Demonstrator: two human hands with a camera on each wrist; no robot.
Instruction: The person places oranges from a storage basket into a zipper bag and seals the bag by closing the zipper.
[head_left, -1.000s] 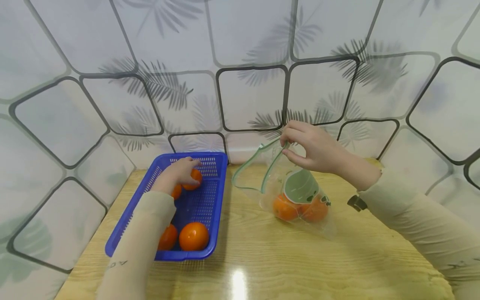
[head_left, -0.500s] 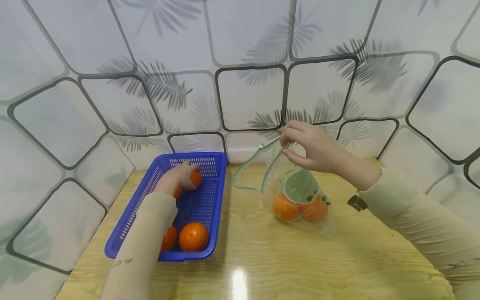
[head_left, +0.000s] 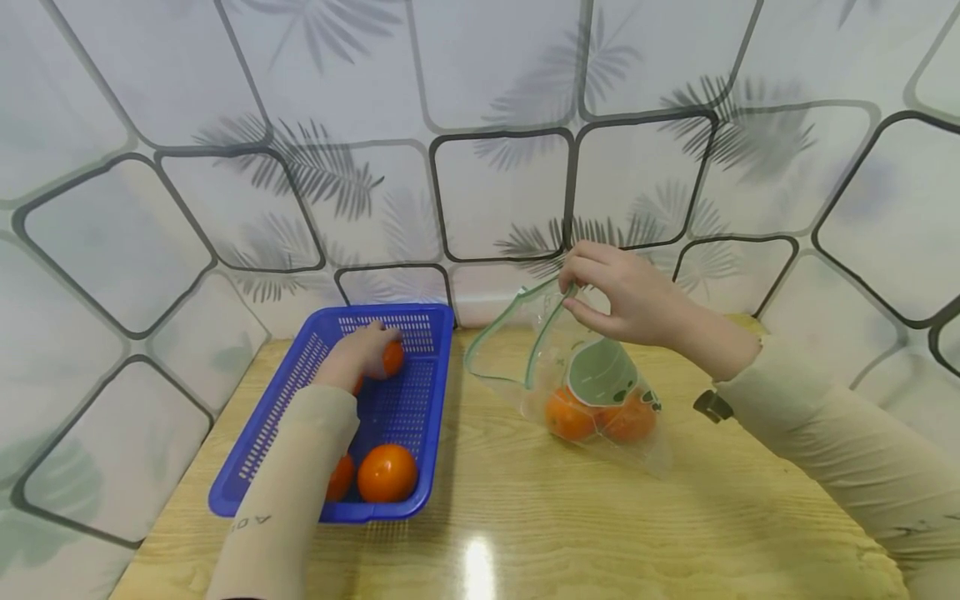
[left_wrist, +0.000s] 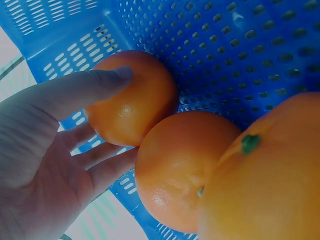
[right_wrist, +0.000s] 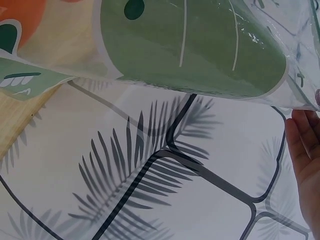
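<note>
At the far end of the blue basket [head_left: 440,408], the left hand [head_left: 358,354] has its grip round an orange [left_wrist: 132,107], thumb over the top and fingers behind and beneath, presumably because a smooth, round fruit needs backing from both sides. A second orange [left_wrist: 180,167] sits just beside it, and the basket's walls likely stop the fruit from rolling off. At the near end lie one orange in plain sight [head_left: 387,473] and another partly hidden by the left sleeve [head_left: 296,467]. The right hand [head_left: 618,292] pinches the green-edged rim of the clear bag [head_left: 602,372] between thumb and fingers, which seems meant to hold the mouth parted and turned toward the basket. Two oranges [head_left: 572,415] lie in the bag's lower end, which appears to rest on the desk [head_left: 540,533] (their weight probably steadies it, so one pinch suffices above).
</note>
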